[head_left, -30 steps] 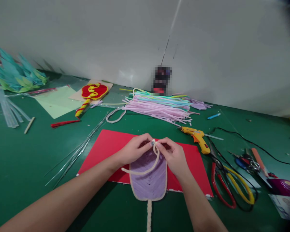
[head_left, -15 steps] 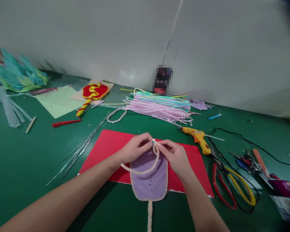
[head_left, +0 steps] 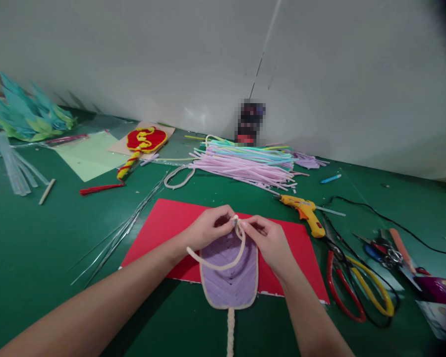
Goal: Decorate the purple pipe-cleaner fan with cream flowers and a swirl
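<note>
Both hands meet over the top of a purple fan (head_left: 228, 287) made of pipe cleaners, with a cream edge and a twisted cream handle (head_left: 230, 332). A cream pipe cleaner (head_left: 223, 267) is bent into a small loop at the fingertips, its free end curving down and left across the fan. My left hand (head_left: 210, 228) pinches the looped end between thumb and forefinger. From the other side, my right hand (head_left: 265, 240) pinches the same pipe cleaner. The fan's upper part is partly hidden by the hands. Beneath lies a red sheet (head_left: 171, 223).
A yellow glue gun (head_left: 306, 213), red-and-yellow-handled pliers (head_left: 345, 277) and scissors (head_left: 388, 255) lie to the right. Behind are bundled pipe cleaners (head_left: 245, 166) and a red-and-yellow fan (head_left: 148, 140). Thin wires (head_left: 128, 228) and glue sticks (head_left: 17, 168) are on the left.
The hands stay almost in place, with slight finger movement at the loop. The pipe cleaner's free end has shifted very slightly.
</note>
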### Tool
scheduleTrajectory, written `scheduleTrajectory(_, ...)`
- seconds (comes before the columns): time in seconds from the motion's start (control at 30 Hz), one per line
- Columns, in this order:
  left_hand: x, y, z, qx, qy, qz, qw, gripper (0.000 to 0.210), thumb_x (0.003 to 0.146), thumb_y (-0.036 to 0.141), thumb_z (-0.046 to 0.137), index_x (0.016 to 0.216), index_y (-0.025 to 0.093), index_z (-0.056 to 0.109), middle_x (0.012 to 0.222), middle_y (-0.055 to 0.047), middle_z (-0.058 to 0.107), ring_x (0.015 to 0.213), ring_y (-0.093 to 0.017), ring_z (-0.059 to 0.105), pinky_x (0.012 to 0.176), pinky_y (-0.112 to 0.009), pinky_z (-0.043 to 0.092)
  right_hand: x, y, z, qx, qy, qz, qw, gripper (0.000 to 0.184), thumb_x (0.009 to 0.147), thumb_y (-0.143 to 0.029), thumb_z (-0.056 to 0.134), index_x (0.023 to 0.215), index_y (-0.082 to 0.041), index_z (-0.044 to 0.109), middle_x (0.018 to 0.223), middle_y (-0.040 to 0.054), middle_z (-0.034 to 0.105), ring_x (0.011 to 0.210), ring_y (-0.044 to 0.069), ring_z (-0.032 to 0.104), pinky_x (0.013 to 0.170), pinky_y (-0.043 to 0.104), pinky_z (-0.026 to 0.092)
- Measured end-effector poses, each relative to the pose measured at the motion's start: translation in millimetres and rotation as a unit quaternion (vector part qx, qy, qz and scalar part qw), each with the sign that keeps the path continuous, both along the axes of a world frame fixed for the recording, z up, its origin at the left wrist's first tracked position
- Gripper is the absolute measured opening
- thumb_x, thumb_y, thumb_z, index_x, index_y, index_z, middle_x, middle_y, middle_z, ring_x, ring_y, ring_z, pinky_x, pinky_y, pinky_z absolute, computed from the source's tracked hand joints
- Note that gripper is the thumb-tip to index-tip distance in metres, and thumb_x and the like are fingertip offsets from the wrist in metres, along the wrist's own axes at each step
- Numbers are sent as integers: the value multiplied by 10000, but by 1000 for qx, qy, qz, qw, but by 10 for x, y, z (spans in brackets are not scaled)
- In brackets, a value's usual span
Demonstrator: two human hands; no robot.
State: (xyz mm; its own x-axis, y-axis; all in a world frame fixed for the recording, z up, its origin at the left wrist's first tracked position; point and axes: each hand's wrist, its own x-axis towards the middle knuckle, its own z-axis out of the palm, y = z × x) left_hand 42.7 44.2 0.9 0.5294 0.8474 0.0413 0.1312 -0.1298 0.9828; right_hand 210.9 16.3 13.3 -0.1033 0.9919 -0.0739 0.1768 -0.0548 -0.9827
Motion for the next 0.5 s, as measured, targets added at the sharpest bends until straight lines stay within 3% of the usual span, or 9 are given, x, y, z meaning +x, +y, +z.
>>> scheduleTrajectory(0.5, -18, 19, -1, 2, 26, -18, 999, 236, 838, 360, 478, 803, 134, 535, 728, -24, 598, 663, -119, 540, 589, -216, 406, 22, -5, -20, 14, -31, 15, 999, 195, 756, -343, 598, 730, -159, 658, 695, 35, 670, 651, 152, 599, 612, 260, 459)
